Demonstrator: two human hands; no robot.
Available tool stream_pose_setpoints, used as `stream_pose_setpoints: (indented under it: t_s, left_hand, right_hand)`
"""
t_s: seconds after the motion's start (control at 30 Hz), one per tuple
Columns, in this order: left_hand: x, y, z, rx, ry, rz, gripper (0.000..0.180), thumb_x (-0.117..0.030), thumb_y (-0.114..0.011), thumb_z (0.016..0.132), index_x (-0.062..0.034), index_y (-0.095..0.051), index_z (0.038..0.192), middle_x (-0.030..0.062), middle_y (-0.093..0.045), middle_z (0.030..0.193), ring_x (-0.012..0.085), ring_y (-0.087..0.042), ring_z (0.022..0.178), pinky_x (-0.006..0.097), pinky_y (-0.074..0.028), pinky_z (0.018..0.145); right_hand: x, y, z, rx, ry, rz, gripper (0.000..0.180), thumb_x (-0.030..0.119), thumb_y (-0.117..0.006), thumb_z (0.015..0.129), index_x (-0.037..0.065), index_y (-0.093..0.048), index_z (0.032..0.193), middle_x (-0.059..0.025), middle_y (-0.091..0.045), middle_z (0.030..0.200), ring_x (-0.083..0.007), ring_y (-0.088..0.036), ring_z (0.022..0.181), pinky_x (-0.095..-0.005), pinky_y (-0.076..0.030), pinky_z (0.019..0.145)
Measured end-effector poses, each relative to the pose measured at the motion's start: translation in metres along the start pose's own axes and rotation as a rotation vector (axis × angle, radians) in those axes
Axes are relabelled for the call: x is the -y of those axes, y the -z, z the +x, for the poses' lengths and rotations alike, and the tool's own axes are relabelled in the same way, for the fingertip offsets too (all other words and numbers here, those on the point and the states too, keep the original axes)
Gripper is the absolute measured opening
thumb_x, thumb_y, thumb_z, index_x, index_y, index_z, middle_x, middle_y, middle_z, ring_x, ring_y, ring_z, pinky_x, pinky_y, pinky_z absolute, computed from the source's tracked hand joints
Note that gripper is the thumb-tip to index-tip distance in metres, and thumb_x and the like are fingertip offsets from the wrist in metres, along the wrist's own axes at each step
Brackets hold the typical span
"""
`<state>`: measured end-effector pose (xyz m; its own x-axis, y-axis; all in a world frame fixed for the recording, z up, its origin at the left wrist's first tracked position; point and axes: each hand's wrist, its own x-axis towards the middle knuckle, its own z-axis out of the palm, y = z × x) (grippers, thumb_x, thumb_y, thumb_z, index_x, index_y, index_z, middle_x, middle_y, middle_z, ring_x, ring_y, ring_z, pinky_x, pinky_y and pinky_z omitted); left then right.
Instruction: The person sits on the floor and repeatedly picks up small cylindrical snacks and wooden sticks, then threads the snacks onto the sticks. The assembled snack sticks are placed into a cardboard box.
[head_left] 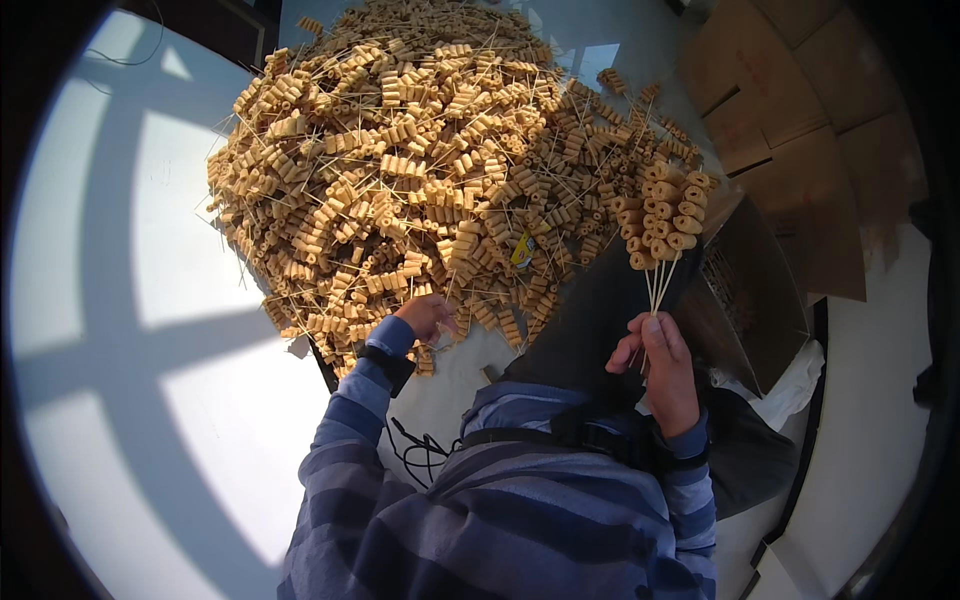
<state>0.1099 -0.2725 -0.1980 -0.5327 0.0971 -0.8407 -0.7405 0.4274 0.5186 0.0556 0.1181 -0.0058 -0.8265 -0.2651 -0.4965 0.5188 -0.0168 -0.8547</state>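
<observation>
My right hand [662,365] pinches the thin sticks of a bunch of skewers. Above its fingers the skewers [662,215] fan upward, each threaded with ring-shaped, golden-brown puffed pieces. At the near edge of a large heap of similar skewers [400,170], my left hand [426,316] reaches in with its fingers partly bent and apart. A skewer [461,243] with its stick pointing down lies just beyond those fingers. No skewer is plainly held in the left hand, and some of its fingertips are hard to make out.
An open cardboard box [755,290] stands right of my leg, with flattened cardboard [790,110] behind it. A small yellow packet [522,250] lies in the heap. Black cable [415,450] loops beside my waist. Clear plastic [790,398] lies near the box.
</observation>
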Motion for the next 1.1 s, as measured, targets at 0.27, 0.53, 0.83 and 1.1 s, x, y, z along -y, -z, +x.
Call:
stream_pose_setpoints:
  t_s: [0.27, 0.53, 0.83, 1.1]
  left_hand:
    - [-0.169, -0.095, -0.074, 0.299, -0.53, -0.869, 0.04, -0.036, -0.057, 0.103, -0.0029, -0.061, 0.124, 0.0044, -0.064, 0.117, 0.0106, -0.059, 0.089, 0.026, -0.048, 0.079]
    - [-0.25, -0.172, -0.091, 0.376, -0.567, -0.543, 0.04, -0.029, -0.061, 0.102, 0.0039, -0.061, 0.125, 0.0109, -0.065, 0.114, 0.0156, -0.059, 0.111, 0.031, -0.047, 0.096]
    - [-0.309, -0.168, -0.085, 0.338, -0.68, -0.904, 0.048, -0.042, -0.058, 0.102, -0.0111, -0.047, 0.136, 0.0096, -0.059, 0.126, 0.024, -0.059, 0.116, 0.042, -0.049, 0.1]
    - [-0.337, -0.194, -0.081, 0.44, -0.805, -0.853, 0.053, -0.039, -0.054, 0.103, -0.0065, -0.042, 0.143, 0.0087, -0.059, 0.125, 0.0227, -0.06, 0.112, 0.04, -0.05, 0.099]
  right_hand:
    - [-0.005, -0.01, -0.012, -0.013, 0.047, 0.049, 0.031, 0.03, -0.038, 0.111, 0.003, -0.053, 0.111, -0.012, -0.07, 0.096, -0.0179, -0.068, 0.085, -0.0298, -0.055, 0.079]
    - [0.003, 0.031, -0.039, -0.004, 0.005, 0.285, 0.027, 0.028, -0.044, 0.109, 0.004, -0.056, 0.11, -0.001, -0.054, 0.077, -0.0092, -0.054, 0.07, -0.0234, -0.046, 0.064]
    - [-0.012, 0.065, -0.075, -0.113, 0.119, 0.435, 0.026, 0.027, -0.048, 0.107, 0.002, -0.056, 0.106, 0.0028, -0.038, 0.068, -0.0073, -0.036, 0.06, -0.0229, -0.036, 0.058]
    - [-0.028, 0.084, -0.097, -0.244, 0.192, 0.306, 0.027, 0.029, -0.05, 0.107, 0.003, -0.057, 0.114, -0.0018, -0.06, 0.075, -0.0104, -0.06, 0.069, -0.0236, -0.046, 0.065]
